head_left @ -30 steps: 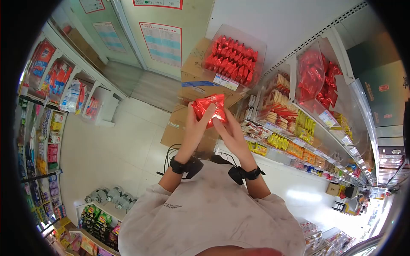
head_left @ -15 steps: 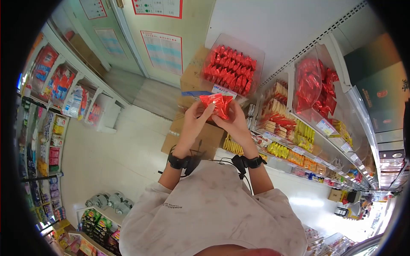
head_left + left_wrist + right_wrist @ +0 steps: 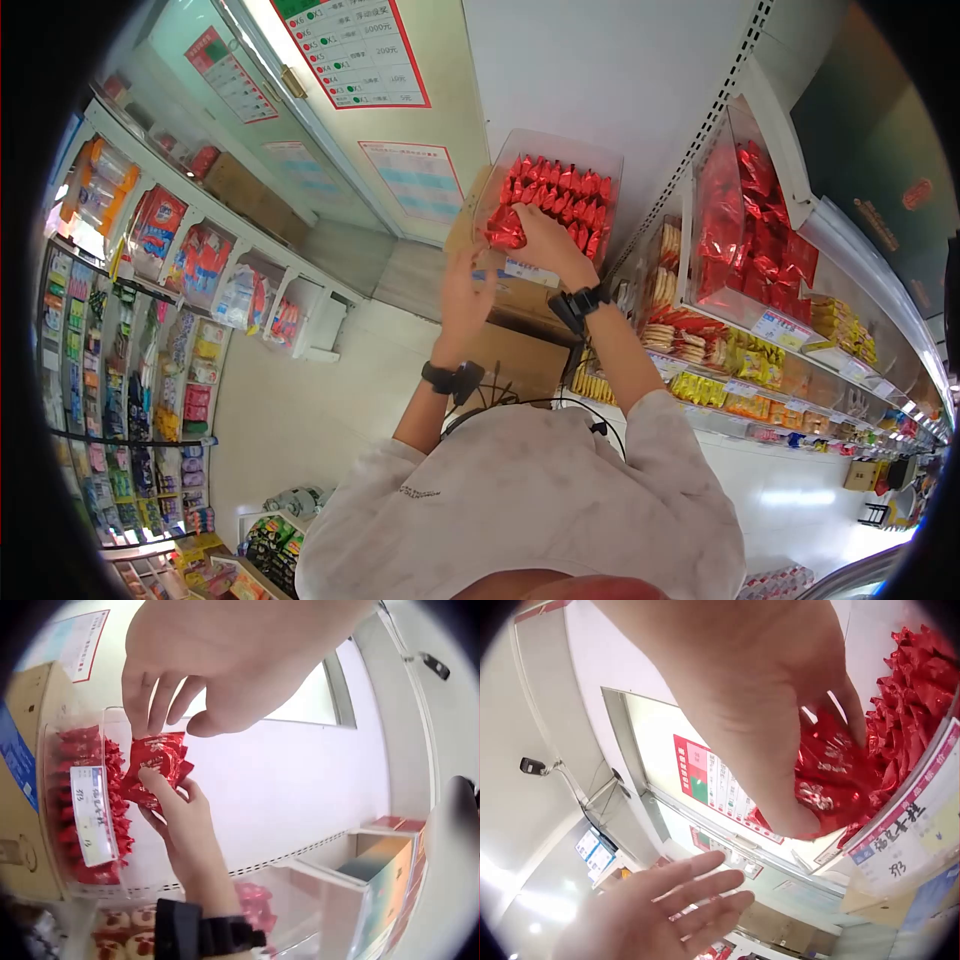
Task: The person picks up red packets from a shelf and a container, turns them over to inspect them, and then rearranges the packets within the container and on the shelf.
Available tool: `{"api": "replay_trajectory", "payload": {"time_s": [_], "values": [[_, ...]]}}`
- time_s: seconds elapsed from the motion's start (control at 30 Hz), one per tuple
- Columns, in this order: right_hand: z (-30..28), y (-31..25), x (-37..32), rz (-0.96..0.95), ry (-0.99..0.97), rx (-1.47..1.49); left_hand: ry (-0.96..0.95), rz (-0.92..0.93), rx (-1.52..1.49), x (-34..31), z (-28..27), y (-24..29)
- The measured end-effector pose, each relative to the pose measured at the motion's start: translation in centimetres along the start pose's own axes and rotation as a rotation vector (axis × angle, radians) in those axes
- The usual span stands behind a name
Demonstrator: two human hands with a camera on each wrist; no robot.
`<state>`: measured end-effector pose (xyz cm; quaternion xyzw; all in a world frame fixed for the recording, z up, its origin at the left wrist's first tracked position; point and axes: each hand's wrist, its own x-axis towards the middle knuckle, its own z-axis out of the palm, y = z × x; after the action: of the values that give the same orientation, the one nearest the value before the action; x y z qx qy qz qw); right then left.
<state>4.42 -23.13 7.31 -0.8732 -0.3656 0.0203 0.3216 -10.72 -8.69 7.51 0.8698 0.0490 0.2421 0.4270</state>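
Observation:
A red foil packet point(image 3: 505, 229) is pinched in the right hand point(image 3: 552, 244) at the left front corner of a clear bin point(image 3: 612, 160) filled with rows of similar red packets. In the right wrist view, thumb and fingers grip the crinkled packet point(image 3: 831, 776) beside the bin's price label point(image 3: 904, 851). The left hand point(image 3: 467, 305) is raised just left of the bin, fingers extended and holding nothing. In the left wrist view the left hand point(image 3: 225, 664) hangs above the packet point(image 3: 157, 769), its fingertips close to the packet's top; whether they touch it I cannot tell.
Cardboard boxes point(image 3: 520, 355) stand below the bin. Shelves of snacks point(image 3: 745, 395) run along the right, with another bin of red packets point(image 3: 765, 250). More stocked shelves point(image 3: 150, 400) line the left. A door with posted sheets point(image 3: 408, 178) is ahead.
The right hand has moved forward and up with a red packet to the bin. The left hand has come off the packet, its fingers now extended. The head view has shifted.

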Motion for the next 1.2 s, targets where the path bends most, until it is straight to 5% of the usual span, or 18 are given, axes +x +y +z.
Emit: {"api": "replay_trajectory", "payload": {"time_s": [0.13,0.37,0.5,0.63,0.73,0.87,1.03,1.2], "values": [[0.1,1.3,1.8,0.047,-0.241,0.063,-0.025,0.416,0.333,1.5,2.1,-0.2],[-0.5,3.9,0.9,0.072,-0.157,0.424,-0.165,0.319,0.375,1.5,3.5,-2.7],[0.2,4.5,-0.8,0.164,0.264,0.257,-0.193,0.403,0.469,2.3,3.8,-2.6],[-1.6,2.3,-3.9,0.24,0.408,0.132,-0.186,0.432,0.409,3.5,4.8,-3.0],[-0.4,3.4,-5.0,0.206,0.14,-0.062,-0.286,0.387,0.456,3.6,5.6,-3.4],[0.8,3.1,-3.6,0.309,-0.017,0.087,-0.298,0.361,0.58,3.2,6.0,-3.5],[2.7,3.4,-2.6,0.271,0.003,0.19,-0.012,0.314,0.555,1.3,5.8,-3.5],[5.0,3.5,-1.8,0.173,0.046,0.373,-0.094,0.339,0.499,1.5,4.8,-4.1]]}}
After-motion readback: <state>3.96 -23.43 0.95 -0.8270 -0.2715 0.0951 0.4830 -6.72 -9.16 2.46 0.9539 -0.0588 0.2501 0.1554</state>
